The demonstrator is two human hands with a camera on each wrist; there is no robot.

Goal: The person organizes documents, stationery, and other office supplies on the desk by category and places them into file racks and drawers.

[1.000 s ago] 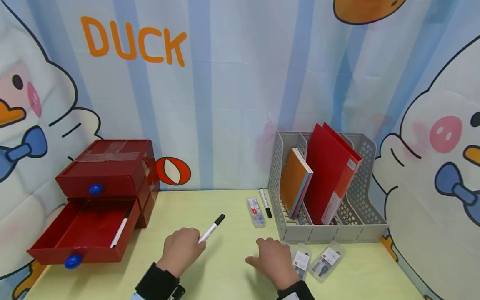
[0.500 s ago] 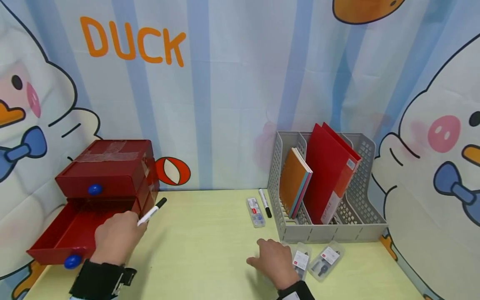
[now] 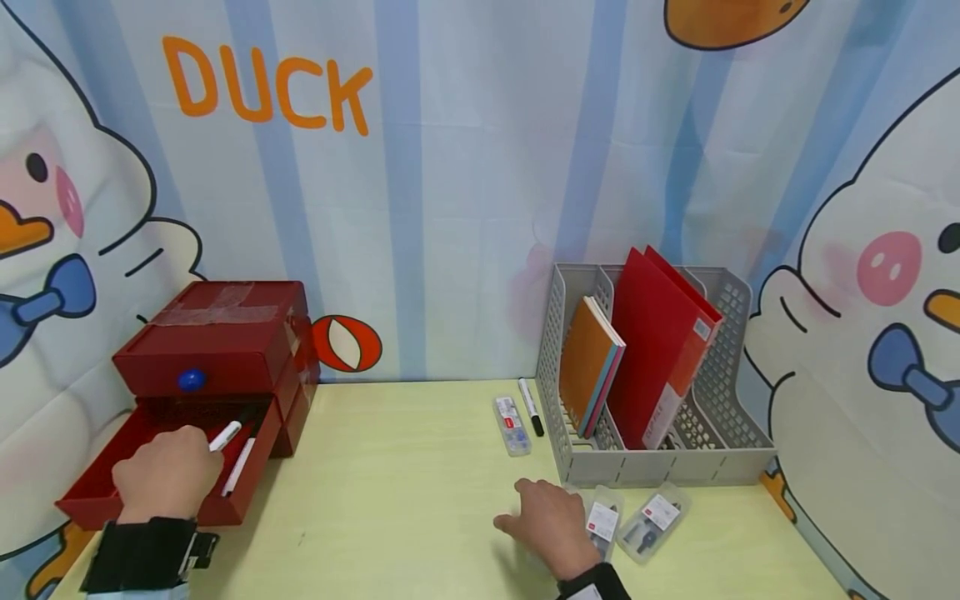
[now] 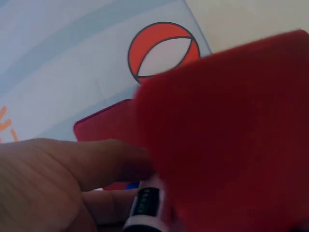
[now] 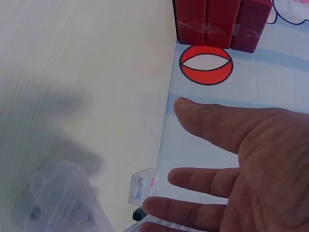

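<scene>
My left hand point(image 3: 174, 473) is over the pulled-out red drawer point(image 3: 97, 492), pinching a white marker point(image 3: 225, 436) whose dark cap end points toward the back of the drawer. A second white marker point(image 3: 239, 465) lies along the drawer's right side. In the left wrist view the thumb and fingers of the left hand point(image 4: 72, 183) hold the marker point(image 4: 147, 205) beside a red wall. My right hand point(image 3: 551, 527) hovers with spread fingers by a clear case point(image 3: 603, 520); the right wrist view shows this hand point(image 5: 241, 159) holding nothing.
A grey rack point(image 3: 660, 468) with an orange notebook point(image 3: 588, 358) and red folder point(image 3: 656, 342) stands at the right. Near it lie a small clear box point(image 3: 512, 425), a capped marker point(image 3: 530, 407) and another clear case point(image 3: 653, 523).
My left hand has carried the marker leftward from mid-table to over the drawer. The right hand has stayed nearly still.
</scene>
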